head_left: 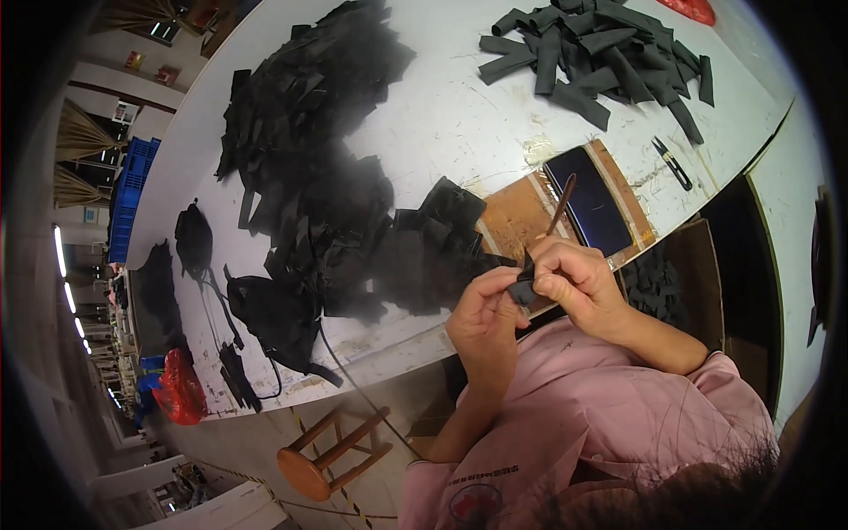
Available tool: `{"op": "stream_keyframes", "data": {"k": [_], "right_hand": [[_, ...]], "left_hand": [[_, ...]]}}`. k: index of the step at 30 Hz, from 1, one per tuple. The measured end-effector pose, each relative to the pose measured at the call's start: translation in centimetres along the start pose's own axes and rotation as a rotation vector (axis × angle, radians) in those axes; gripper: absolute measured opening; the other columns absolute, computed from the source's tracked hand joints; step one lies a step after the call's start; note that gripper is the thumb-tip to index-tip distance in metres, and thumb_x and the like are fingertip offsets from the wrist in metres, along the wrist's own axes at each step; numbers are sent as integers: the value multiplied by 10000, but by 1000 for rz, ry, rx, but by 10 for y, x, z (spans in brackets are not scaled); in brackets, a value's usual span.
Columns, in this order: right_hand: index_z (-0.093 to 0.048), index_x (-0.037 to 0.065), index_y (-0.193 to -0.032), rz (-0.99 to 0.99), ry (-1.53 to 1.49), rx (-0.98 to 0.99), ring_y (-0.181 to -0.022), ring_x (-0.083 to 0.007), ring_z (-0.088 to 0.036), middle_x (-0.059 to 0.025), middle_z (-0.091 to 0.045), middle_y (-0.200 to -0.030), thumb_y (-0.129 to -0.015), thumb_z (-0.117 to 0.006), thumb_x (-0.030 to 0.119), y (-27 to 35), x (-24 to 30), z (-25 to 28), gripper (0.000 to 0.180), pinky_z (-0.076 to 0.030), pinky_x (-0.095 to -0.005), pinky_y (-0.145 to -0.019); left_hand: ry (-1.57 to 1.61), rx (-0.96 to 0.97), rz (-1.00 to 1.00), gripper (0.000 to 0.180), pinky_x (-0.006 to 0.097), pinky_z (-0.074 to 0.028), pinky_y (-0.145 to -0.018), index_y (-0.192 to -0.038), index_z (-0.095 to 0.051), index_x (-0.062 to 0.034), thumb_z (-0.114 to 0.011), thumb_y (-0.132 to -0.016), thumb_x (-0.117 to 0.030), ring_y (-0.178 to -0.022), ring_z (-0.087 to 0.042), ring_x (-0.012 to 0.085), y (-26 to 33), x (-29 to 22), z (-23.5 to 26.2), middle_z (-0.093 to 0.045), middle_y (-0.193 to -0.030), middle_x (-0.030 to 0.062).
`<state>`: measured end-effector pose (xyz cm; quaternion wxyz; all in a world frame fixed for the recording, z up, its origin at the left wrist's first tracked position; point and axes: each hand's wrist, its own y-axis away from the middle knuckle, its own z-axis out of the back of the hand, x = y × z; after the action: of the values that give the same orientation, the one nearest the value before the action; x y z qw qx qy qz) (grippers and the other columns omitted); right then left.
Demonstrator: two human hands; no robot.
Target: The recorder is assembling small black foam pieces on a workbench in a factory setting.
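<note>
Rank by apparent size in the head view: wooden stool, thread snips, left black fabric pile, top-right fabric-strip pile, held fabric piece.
1. Black fabric pile
2. Fabric-strip pile
3. Wooden stool
4. Thread snips and held fabric piece: unranked; they look close, and the piece is partly hidden.

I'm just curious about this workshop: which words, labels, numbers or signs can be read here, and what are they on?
No text can be quoted reliably.
Pink shirt: a line of dark lettering above an oval emblem, too small and slanted.
Small wall notices: too small and blurred.
Held dark cloth piece: no lettering visible.
Dark glossy panel: no lettering visible.
</note>
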<state>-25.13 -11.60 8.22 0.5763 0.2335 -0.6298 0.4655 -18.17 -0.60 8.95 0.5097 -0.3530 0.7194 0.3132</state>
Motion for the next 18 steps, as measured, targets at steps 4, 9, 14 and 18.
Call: {"op": "stream_keyframes", "data": {"k": [4,9,14,18], "right_hand": [[-478,17,-725,-132,-125,-11,-577,-100,-424,-26,-475,-702,-819,-514,125,5,-5,0,147,-346,-228,-511],[-481,15,-731,-397,-453,77,-594,-65,-409,-7,-455,-690,-836,-515,167,7,2,7,187,-337,-204,-511],[-485,20,-734,-233,-424,169,-613,-73,-429,-16,-456,-706,-840,-516,183,7,22,12,197,-361,-202,-548],[-479,15,-743,-142,-398,212,-642,-85,-449,-20,-467,-707,-842,-509,168,12,32,17,184,-374,-212,-569]], "left_hand": [[170,61,181,135,161,-377,-458,-855,-500,12,-577,-745,24,-602,-508,72,0,5,12,-572,-818,88],[602,245,334,161,192,-353,-404,-852,-461,-4,-569,-737,28,-594,-505,98,-5,15,16,-555,-790,97],[868,513,386,194,160,-334,-415,-896,-451,14,-573,-747,-4,-531,-487,65,-2,10,5,-554,-772,111],[917,1080,135,323,155,-338,-370,-1055,-433,51,-521,-746,21,-442,-467,59,-15,9,1,-554,-784,109]]}}
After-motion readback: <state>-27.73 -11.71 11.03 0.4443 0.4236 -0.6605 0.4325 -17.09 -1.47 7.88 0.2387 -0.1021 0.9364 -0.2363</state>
